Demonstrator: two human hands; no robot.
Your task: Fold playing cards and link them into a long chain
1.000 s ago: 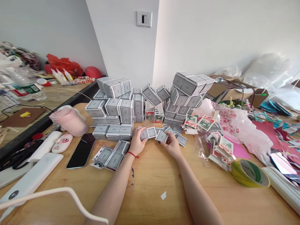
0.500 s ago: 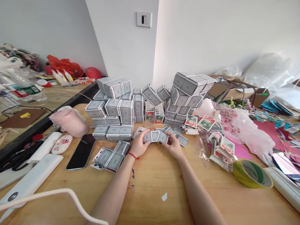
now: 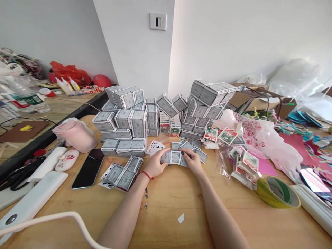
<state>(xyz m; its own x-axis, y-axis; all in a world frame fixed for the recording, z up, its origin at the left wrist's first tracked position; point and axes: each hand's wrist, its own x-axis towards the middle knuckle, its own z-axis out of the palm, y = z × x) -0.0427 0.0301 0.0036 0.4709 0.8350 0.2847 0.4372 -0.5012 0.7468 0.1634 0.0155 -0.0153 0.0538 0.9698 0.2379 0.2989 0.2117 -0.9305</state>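
Note:
My left hand (image 3: 156, 162), a red string at its wrist, is closed on the left end of a row of joined grey-backed playing cards (image 3: 175, 157). At the row's right end, my right hand (image 3: 193, 160) has its fingers closed on the cards, the thumb hidden from sight. More grey-backed cards (image 3: 198, 154) lie loose just behind my right hand. Face-up cards (image 3: 155, 147) rest behind my left hand. Block-like structures of playing cards (image 3: 131, 119) stand at the back left, with another card structure (image 3: 207, 93) at the back right.
Left of my arms are a folded card piece (image 3: 123, 173), a black phone (image 3: 87, 169), a pink roll (image 3: 75, 135) and a white cable (image 3: 70, 215). On the right lie opened card boxes (image 3: 246, 166), green-yellow tape (image 3: 278, 192) and a plastic bag (image 3: 269, 138). A paper scrap (image 3: 181, 218) is in front.
Both hands have come slightly nearer with the cards, which now tilt flatter. My right hand's fingers have shifted onto the top of the row. More of the face-up cards shows behind my left hand.

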